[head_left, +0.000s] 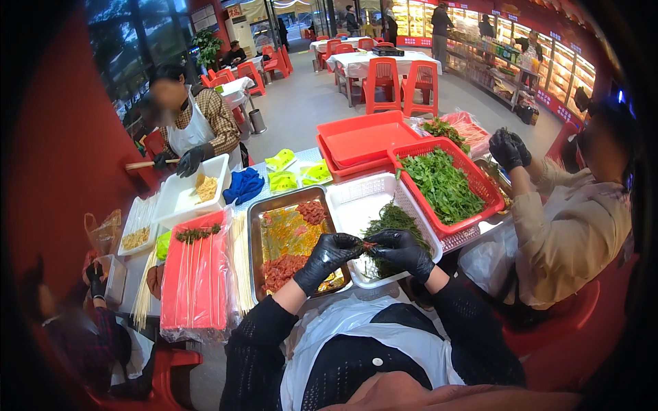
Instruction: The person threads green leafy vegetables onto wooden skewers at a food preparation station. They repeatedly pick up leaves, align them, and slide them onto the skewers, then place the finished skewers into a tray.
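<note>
My left hand [329, 259] and my right hand [402, 251], both in black gloves, meet over the near edge of a white basket. Pinched between their fingertips is a small piece of red meat with green herb [368, 246]. Dark green herbs [393, 221] lie in the white plastic basket [354, 191], partly hidden by my right hand. Left of it, a metal tray [255, 226] holds raw minced or sliced meat [284, 271] in two heaps with yellowish liquid. Bamboo skewers [240, 257] lie beside that tray. On a red tray [172, 287] in clear plastic rest several skewers with green bundles [198, 235].
A red basket of leafy greens [442, 185], stacked red trays [367, 136], green packets [282, 181], a blue cloth [243, 186] and a white tub [167, 203] stand around the table. Gloved co-workers are at the right, far left and near left. Red chairs [381, 85] stand beyond.
</note>
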Motion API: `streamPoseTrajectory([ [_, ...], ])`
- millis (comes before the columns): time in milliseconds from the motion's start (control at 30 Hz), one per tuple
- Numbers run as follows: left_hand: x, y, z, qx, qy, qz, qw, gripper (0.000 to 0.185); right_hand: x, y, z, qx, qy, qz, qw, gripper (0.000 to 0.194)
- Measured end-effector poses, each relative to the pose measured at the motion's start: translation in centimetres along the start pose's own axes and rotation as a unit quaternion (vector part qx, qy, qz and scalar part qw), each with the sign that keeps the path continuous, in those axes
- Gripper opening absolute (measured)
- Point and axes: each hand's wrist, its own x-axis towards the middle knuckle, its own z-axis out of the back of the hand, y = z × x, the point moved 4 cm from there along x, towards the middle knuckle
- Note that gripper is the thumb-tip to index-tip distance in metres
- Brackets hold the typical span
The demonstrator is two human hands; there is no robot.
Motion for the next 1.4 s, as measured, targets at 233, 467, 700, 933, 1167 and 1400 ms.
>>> streamPoseTrajectory([
  [233, 0.6, 0.1, 3.4, 0.015, -0.095, -0.093, 0.991, 0.023, -0.6, -1.4, -0.1, 0.295, -0.085, -0.160, 0.938, 0.024],
  [467, -11.1, 1.2, 14.8, 0.130, -0.420, -0.167, 0.882, 0.018, -1.7, -4.1, -0.5, 0.313, -0.153, -0.160, 0.924, 0.015],
  [700, -21.2, 6.0, 20.1, 0.283, -0.517, 0.040, 0.807, 0.017, -2.8, -3.7, -0.9, 0.225, -0.253, -0.146, 0.930, 0.022],
  [933, -19.7, 10.6, 16.0, 0.523, -0.403, 0.170, 0.731, 0.005, -3.0, -4.8, -0.9, 0.266, -0.273, -0.148, 0.913, 0.019],
  [1167, -18.1, 12.6, 16.8, 0.519, -0.358, 0.269, 0.728, 0.012, -3.1, -5.9, -0.5, 0.228, -0.301, -0.116, 0.919, 0.018],
  [1400, -19.1, 10.6, 17.5, 0.479, -0.382, 0.275, 0.740, 0.024, -3.0, -4.7, -0.8, 0.244, -0.257, -0.130, 0.926, 0.021],
])
